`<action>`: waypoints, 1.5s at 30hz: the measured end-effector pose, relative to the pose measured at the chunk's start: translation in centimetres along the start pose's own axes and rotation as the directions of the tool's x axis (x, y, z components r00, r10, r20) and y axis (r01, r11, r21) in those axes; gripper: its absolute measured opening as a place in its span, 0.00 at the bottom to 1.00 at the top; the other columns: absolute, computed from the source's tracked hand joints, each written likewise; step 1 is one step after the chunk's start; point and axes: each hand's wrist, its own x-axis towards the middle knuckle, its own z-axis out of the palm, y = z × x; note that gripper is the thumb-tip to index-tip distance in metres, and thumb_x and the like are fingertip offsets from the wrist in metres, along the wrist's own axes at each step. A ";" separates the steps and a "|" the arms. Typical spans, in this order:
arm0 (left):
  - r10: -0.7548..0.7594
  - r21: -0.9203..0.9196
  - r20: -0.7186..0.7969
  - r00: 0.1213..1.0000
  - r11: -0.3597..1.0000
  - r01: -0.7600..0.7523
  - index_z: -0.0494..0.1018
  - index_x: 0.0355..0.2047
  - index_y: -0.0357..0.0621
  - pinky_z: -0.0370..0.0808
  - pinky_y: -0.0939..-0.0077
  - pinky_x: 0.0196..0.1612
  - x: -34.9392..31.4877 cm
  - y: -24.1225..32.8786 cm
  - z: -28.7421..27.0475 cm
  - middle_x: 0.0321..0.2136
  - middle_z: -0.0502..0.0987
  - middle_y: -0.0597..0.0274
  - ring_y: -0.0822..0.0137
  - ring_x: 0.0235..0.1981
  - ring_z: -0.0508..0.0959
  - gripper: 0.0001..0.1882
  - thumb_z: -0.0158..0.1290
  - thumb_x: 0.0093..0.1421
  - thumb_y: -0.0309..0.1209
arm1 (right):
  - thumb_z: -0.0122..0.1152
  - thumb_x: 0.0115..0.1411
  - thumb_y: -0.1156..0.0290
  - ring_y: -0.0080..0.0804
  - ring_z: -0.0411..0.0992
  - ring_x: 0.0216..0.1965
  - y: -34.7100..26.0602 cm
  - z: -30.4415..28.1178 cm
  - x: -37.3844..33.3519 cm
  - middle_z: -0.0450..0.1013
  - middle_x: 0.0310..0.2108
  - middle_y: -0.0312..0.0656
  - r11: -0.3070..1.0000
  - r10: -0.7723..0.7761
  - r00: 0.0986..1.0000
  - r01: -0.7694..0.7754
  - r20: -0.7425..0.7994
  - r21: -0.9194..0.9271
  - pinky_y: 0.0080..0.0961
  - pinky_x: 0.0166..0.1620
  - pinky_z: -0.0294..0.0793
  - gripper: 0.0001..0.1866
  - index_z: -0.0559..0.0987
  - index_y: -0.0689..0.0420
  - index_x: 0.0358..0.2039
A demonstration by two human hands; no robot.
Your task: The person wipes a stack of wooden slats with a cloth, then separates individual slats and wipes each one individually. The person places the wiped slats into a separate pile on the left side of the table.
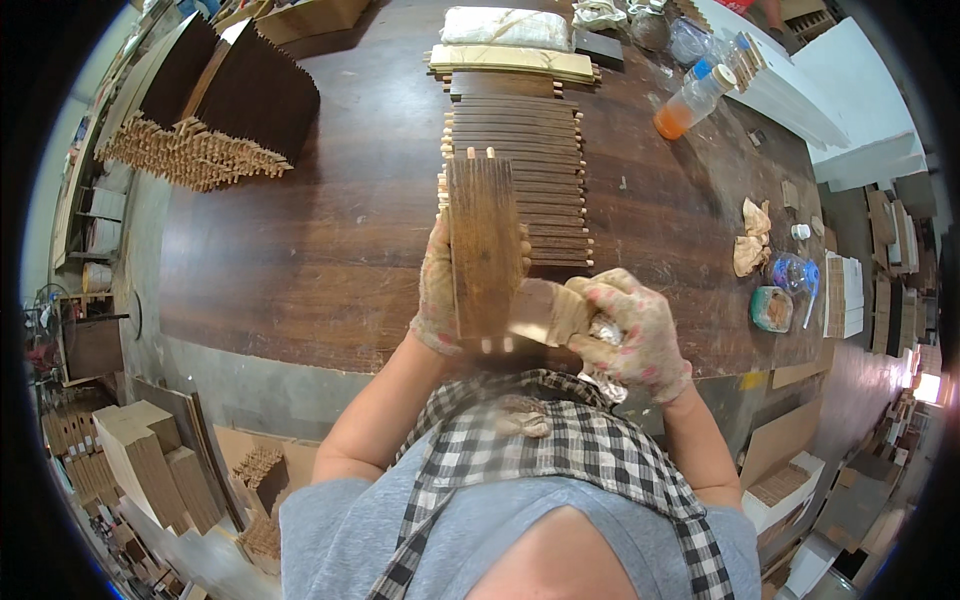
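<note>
Gloves of pale cloth with pink spots (655,350) cover both hands of the person. The left hand (437,290) is closed around a flat, dark brown wooden board with light wooden pegs at its ends (482,240); the palm is at the left edge and the fingertips show at the right edge. This board is lifted near the front side of a large brown wooden table (350,250), and in the view it covers a part of a long row of dark slats with pale pegs (515,140).

The right hand (630,335) pinches a flat, tan tool with a shiny, light end (545,312), which reaches to the lower right part of the board. The tool is blurred, so I cannot tell its exact kind, nor whether it touches the wood. Crumpled silvery material (606,335) is visible beside the right fingers.

On the left of the table stands a thick stack of dark boards with many pale peg ends (255,95). On the right are a clear bottle with orange liquid (690,108) and a crumpled beige cloth (752,240).
</note>
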 end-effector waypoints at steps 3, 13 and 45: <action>0.008 0.016 -0.029 1.000 1.000 -0.008 0.68 0.58 0.36 0.83 0.62 0.49 0.0 -0.1 0.0 0.46 0.78 0.46 0.56 0.45 0.81 0.35 0.38 0.71 0.57 | 0.74 0.42 0.67 0.36 0.79 0.35 1.3 -0.3 -0.5 0.78 0.37 0.43 0.990 0.069 0.997 -0.073 -0.033 -0.120 0.28 0.39 0.80 0.27 0.82 0.59 0.46; 0.012 0.051 -0.224 0.975 0.999 -0.001 0.69 0.58 0.40 0.82 0.63 0.49 -0.3 -1.1 1.6 0.48 0.78 0.51 0.59 0.46 0.81 0.33 0.38 0.71 0.57 | 0.74 0.46 0.66 0.40 0.78 0.31 1.9 -0.4 0.9 0.76 0.34 0.43 0.999 -0.005 0.999 0.003 -0.050 -0.047 0.32 0.35 0.78 0.25 0.80 0.58 0.45; -0.142 0.007 -0.295 0.945 0.988 0.151 0.70 0.59 0.46 0.81 0.62 0.49 0.7 -3.2 3.6 0.49 0.78 0.57 0.61 0.48 0.79 0.28 0.42 0.71 0.53 | 0.68 0.59 0.57 0.40 0.74 0.41 4.0 5.4 8.4 0.71 0.42 0.45 0.904 -0.424 0.747 0.316 -0.512 -0.289 0.37 0.42 0.75 0.22 0.73 0.57 0.46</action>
